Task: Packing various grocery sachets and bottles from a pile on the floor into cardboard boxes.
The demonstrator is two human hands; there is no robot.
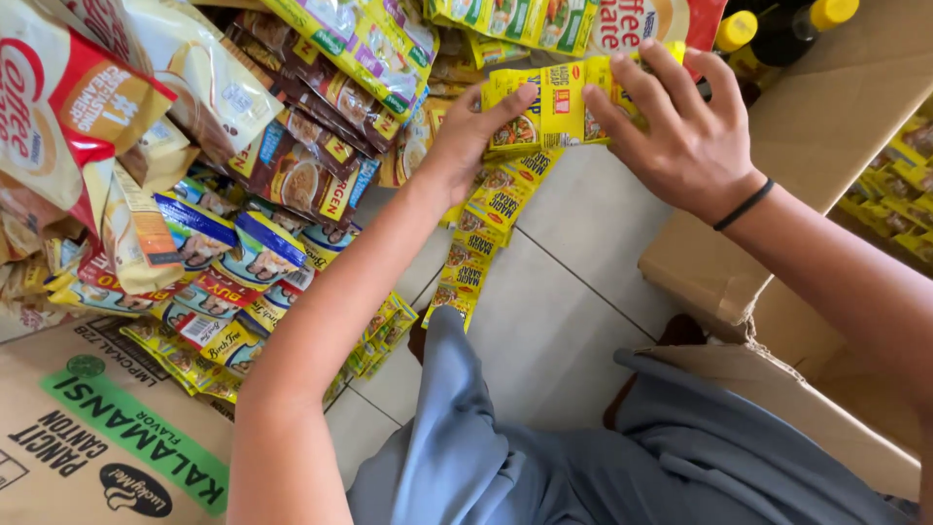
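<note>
Both hands are sorting one strip of yellow sachets [505, 185] hanging over the tiled floor [573, 311]. The left hand [466, 136] pinches its top and the right hand [680, 126] grasps the top sachet; detaching probably needs a steady pull. Roughly six sachets show, though overlap hides some.

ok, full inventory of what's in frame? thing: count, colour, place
sachet strip: one, yellow, held at top centre, hanging down to the floor
hanging sachets: many, brown, blue, yellow and red, left side
large pouches: a few, red and cream, top left
bottles: two, dark with yellow caps, top right
printed carton: one, brown with green label, bottom left
open carton: one, brown, right side
tiled floor: pale grey, centre
wristband: one, black, right wrist
trousers: grey, bottom centre
left hand: grips the strip's left end
right hand: grips the strip's right end
</note>
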